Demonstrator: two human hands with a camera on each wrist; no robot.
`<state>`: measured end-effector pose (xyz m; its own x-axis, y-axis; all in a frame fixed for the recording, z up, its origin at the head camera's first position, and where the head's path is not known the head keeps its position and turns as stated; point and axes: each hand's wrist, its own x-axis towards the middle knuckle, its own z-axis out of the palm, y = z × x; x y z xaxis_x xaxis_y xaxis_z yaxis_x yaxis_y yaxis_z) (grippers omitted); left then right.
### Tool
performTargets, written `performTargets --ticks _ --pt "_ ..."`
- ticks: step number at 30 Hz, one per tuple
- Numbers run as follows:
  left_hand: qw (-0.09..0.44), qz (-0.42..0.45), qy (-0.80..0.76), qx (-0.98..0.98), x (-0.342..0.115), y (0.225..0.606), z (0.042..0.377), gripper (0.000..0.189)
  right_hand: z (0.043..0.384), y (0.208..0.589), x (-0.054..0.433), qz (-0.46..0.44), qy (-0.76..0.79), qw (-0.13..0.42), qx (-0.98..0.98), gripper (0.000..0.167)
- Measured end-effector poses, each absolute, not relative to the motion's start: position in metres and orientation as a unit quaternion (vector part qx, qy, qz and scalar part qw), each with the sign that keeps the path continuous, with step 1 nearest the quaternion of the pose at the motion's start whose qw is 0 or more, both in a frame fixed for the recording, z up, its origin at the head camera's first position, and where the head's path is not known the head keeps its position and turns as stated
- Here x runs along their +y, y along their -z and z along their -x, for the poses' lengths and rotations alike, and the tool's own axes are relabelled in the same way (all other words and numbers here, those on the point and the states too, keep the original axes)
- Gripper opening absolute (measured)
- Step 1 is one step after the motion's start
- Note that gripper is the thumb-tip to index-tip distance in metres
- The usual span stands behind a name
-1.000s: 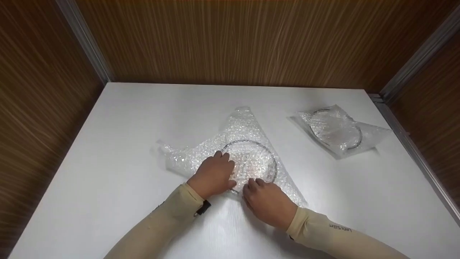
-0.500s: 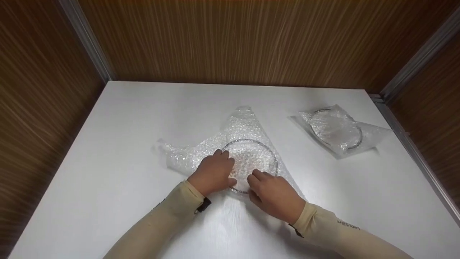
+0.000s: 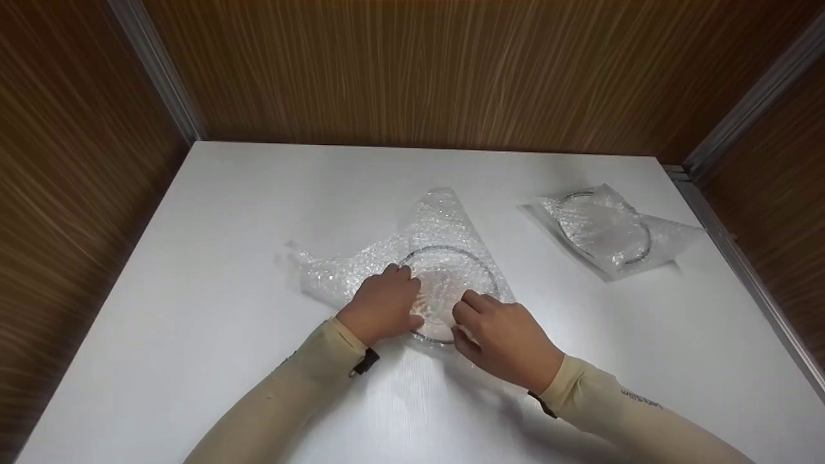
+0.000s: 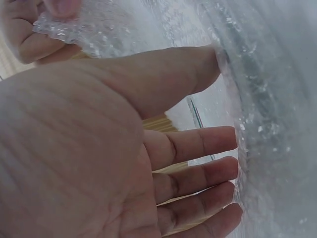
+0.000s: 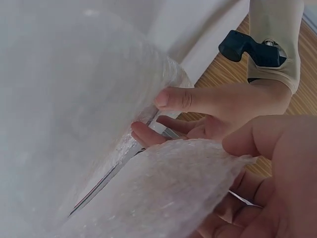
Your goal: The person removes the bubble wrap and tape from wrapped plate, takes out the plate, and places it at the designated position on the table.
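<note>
A sheet of bubble wrap (image 3: 438,212) lies in the middle of the table, around a round flat object (image 3: 445,293) with a thin dark rim. My left hand (image 3: 381,303) rests on the left part of the object, its fingers nearly straight and their tips touching the wrap in the left wrist view. At the object's near right side, my right hand (image 3: 506,338) pinches an edge of the sheet between thumb and fingers. A lifted flap of wrap (image 5: 173,183) hangs from this pinch in the right wrist view. What the object is made of stays unclear through the bubbles.
Another round rimmed object in bubble wrap (image 3: 602,229) lies at the back right of the white table (image 3: 258,187). Wood-grain panels (image 3: 412,71) stand behind the table and on both sides, with metal framing (image 3: 158,71) at the corners.
My right hand has moved to the right and a little away from me, drawing the wrap's near right edge up and back over the object. The left hand has stayed in place.
</note>
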<state>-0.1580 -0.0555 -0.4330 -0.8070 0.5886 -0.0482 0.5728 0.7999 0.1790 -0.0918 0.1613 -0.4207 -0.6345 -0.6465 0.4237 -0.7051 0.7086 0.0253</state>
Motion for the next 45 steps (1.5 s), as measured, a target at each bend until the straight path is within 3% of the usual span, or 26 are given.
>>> performTargets --ticks 9,17,26,32,39,45 --pt "0.06 -0.322 -0.122 0.937 -0.06 0.431 0.161 0.044 0.091 0.405 0.177 -0.367 -0.113 0.226 -0.895 0.015" --pt "0.08 -0.332 -0.134 0.93 -0.067 0.429 0.163 0.024 0.087 0.397 0.194 -0.354 -0.133 0.257 -0.889 0.016" --pt "0.088 -0.333 -0.13 0.93 -0.068 0.427 0.163 0.019 0.082 0.401 0.219 -0.365 -0.176 0.293 -0.866 0.008" --pt "0.091 -0.332 -0.127 0.93 -0.071 0.427 0.163 0.031 0.078 0.401 0.232 -0.373 -0.171 0.328 -0.851 0.003" --pt "0.092 -0.325 -0.12 0.934 -0.072 0.427 0.167 0.035 0.067 0.407 0.251 -0.359 -0.183 0.351 -0.845 0.016" --pt "0.107 -0.307 -0.13 0.937 -0.075 0.428 0.168 0.059 0.057 0.416 0.267 -0.343 -0.186 0.34 -0.856 0.016"
